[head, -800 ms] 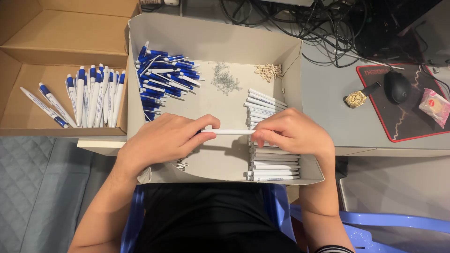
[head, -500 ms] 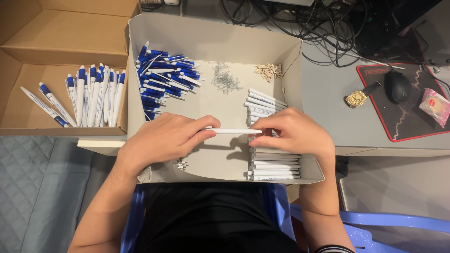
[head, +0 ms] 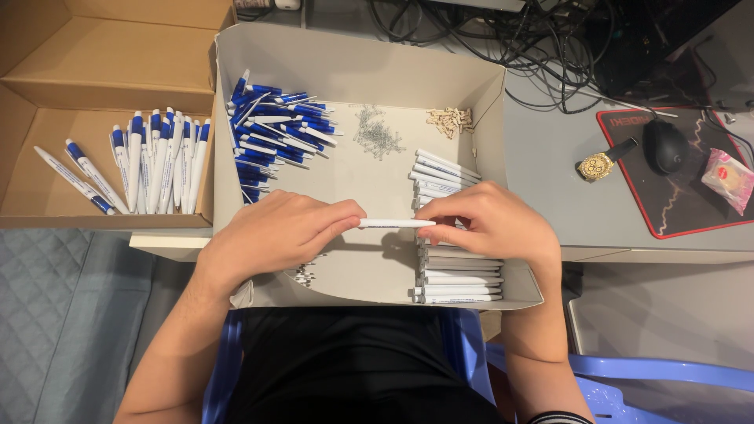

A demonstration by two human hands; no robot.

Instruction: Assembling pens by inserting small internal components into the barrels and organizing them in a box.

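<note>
My left hand point(head: 275, 235) and my right hand point(head: 487, 224) together hold one white pen barrel point(head: 395, 224) level between their fingertips, over the middle of a shallow cardboard box point(head: 361, 67). A stack of white barrels point(head: 455, 275) lies under and beside my right hand. Blue pen tops point(head: 275, 133) are heaped in the box's far left corner. A small pile of metal springs point(head: 377, 135) and a cluster of small tan parts point(head: 449, 120) lie near the far wall.
Finished blue-and-white pens point(head: 157, 161) lie in an open cardboard box point(head: 102, 71) at the left. On the desk at the right are a gold wristwatch point(head: 598, 165), a black mouse point(head: 666, 145) on a red-edged pad, a pink packet point(head: 729, 177), and cables at the back.
The hands have shifted only slightly; the white barrel stays level between both sets of fingertips. Nothing else has moved.
</note>
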